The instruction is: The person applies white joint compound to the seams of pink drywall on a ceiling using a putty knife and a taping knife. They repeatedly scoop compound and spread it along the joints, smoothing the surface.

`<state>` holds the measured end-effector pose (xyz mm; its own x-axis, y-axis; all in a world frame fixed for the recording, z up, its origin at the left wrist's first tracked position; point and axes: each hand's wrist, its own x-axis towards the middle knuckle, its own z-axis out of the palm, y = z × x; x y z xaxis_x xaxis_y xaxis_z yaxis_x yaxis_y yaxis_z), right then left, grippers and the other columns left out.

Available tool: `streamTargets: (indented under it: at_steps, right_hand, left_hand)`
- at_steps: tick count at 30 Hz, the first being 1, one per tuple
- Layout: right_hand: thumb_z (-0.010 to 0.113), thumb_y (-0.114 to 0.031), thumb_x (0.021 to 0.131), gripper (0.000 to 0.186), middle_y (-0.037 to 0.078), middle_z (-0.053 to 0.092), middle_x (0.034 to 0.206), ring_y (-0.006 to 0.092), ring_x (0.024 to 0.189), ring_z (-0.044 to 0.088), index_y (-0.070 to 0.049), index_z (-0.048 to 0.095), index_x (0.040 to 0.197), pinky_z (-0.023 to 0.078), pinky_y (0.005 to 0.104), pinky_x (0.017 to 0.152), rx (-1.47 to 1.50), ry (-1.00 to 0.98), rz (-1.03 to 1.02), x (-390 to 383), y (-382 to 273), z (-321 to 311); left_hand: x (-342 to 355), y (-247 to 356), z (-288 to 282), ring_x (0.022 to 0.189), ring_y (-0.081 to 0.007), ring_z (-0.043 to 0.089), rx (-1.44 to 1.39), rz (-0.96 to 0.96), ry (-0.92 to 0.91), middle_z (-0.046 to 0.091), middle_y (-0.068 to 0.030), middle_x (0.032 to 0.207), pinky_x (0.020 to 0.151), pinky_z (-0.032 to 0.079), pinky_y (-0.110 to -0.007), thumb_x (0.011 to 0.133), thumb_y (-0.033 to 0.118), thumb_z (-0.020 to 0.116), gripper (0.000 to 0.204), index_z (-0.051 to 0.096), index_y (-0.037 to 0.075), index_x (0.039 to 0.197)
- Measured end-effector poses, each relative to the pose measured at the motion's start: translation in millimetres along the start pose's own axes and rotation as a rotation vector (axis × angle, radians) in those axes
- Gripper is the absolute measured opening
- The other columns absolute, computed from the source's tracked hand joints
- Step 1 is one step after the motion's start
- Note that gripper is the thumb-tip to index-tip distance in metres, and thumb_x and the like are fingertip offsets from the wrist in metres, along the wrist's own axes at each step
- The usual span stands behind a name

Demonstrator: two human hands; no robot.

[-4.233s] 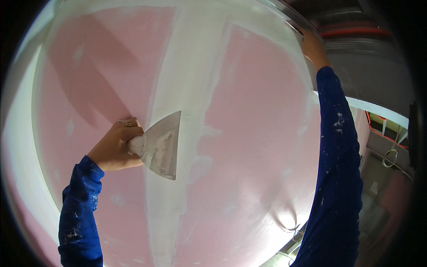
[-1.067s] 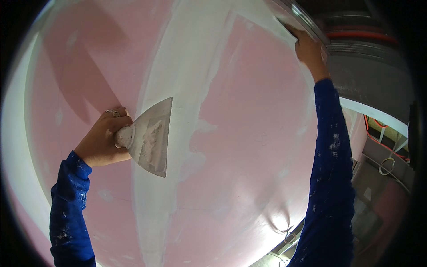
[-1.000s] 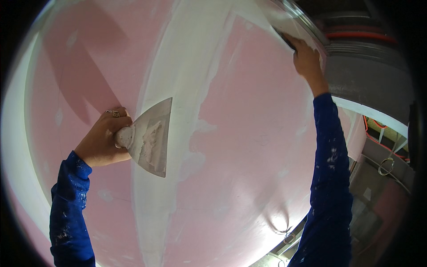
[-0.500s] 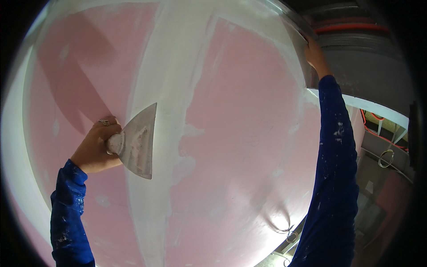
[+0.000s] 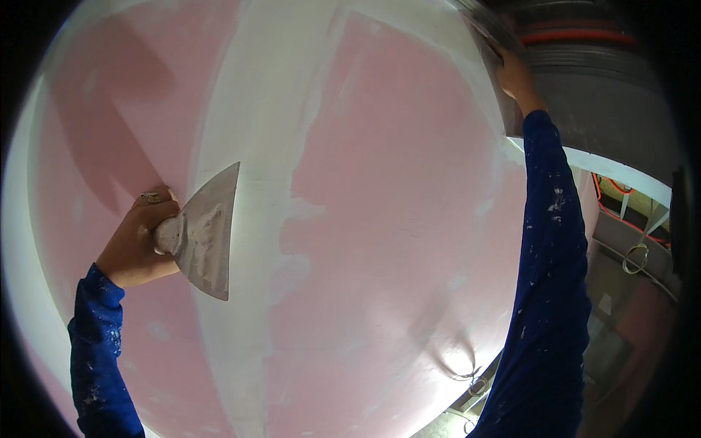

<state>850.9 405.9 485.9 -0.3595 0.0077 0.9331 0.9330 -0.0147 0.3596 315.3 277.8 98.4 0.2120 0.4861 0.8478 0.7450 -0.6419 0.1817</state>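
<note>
Left arm (image 5: 101, 358): raised. Left hand (image 5: 140, 237): clenched, turned inward. Right arm (image 5: 555, 277): extended higher, nearly straight. Right hand (image 5: 518, 80): farthest out, grip partly obscured.

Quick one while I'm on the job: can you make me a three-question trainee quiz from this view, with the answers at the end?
1. Which hand grips the fan-shaped putty knife?
2. True or false: the right hand is higher in the picture than the left hand.
3. What colour is most of the surface on both sides of the pale band?
A. Green
B. Pink
C. Black

Key:
1. The left hand, closed around its handle end.
2. True; the right hand is near the top right, the left hand farther down on the left.
3. B
</note>
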Motion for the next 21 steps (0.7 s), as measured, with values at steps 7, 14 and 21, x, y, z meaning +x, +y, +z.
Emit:
streamTargets:
  at_steps: [7, 14, 21]
  right_hand:
    - [0.053, 0.003, 0.093, 0.065, 0.015, 0.056, 0.147, 0.0405, 0.127, 0.059, -0.027, 0.052, 0.15, 0.046, 0.0473, 0.11, -0.078, 0.021, -0.052, -102.8, -40.8, -10.1]
    - [0.046, -0.003, 0.096, 0.057, 0.017, 0.057, 0.145, 0.0376, 0.132, 0.056, -0.024, 0.054, 0.149, 0.045, 0.0533, 0.108, 0.064, 0.111, -0.04, -59.8, -12.6, -18.6]
    - [0.044, -0.006, 0.097, 0.057, 0.022, 0.056, 0.145, 0.0405, 0.132, 0.055, -0.022, 0.051, 0.151, 0.043, 0.0458, 0.111, 0.076, -0.022, 0.078, 7.4, -0.8, 0.2]
  left_hand:
    - [-1.4, -3.7, 1.0, 0.091, -0.0268, 0.052, 0.021, 0.021, -0.004, 0.053, -0.0074, 0.085, 0.088, 0.044, -0.041, 0.071, 0.019, 0.083, 0.032, 0.055, 0.004, 0.078]
    - [-1.3, -8.5, -0.1, 0.093, -0.0275, 0.053, 0.073, 0.055, -0.003, 0.054, -0.0075, 0.085, 0.091, 0.044, -0.043, 0.071, 0.02, 0.083, 0.032, 0.056, 0.005, 0.079]
    - [0.5, -7.5, -1.7, 0.094, -0.03, 0.055, 0.064, 0.076, -0.008, 0.055, -0.01, 0.086, 0.093, 0.045, -0.044, 0.071, 0.022, 0.083, 0.033, 0.055, 0.004, 0.079]
